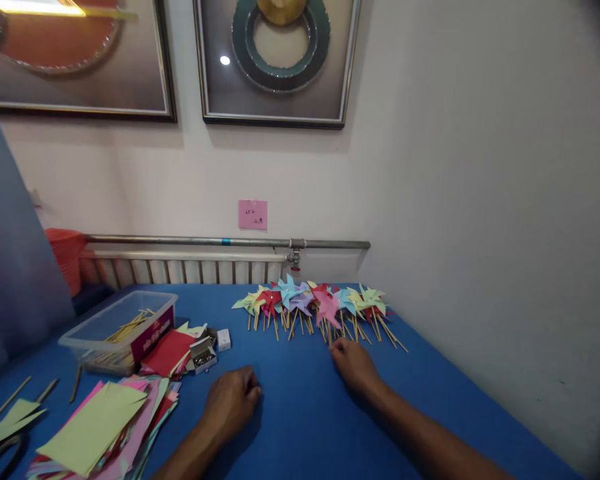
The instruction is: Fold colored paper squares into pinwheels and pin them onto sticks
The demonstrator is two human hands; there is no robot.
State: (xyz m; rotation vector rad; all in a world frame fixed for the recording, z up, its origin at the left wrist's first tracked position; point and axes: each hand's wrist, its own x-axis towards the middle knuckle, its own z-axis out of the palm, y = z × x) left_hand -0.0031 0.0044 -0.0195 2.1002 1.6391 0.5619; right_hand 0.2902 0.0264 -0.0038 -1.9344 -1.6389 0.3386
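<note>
Closest to me, at the bottom left, I see a loose stack of coloured paper squares (100, 427) on the blue table (300, 427), with a yellow-green sheet on top. My left hand (231, 399) rests on the cloth just right of this stack; its fingers are curled in to a loose fist and it holds nothing that I can see. My right hand (354, 363) lies further forward and to the right, palm down, with the fingers together and reaching to the wooden sticks of the row of paper pinwheels (315, 303). I cannot tell if the fingertips pinch one stick or only touch the ends.

The pinwheels lie side by side near the far edge of the table, heads to the wall, sticks to me, in yellow, red, blue, purple, pink and green.

On the left stands a clear plastic box (120, 323) with thin sticks inside. Just beside it lies folded red paper (169, 351), then a small open box of metal pins (203, 357) and a small white box (223, 339). Behind the table runs a radiator pipe (225, 241), and a pink note (253, 214) is stuck on the wall above it.
</note>
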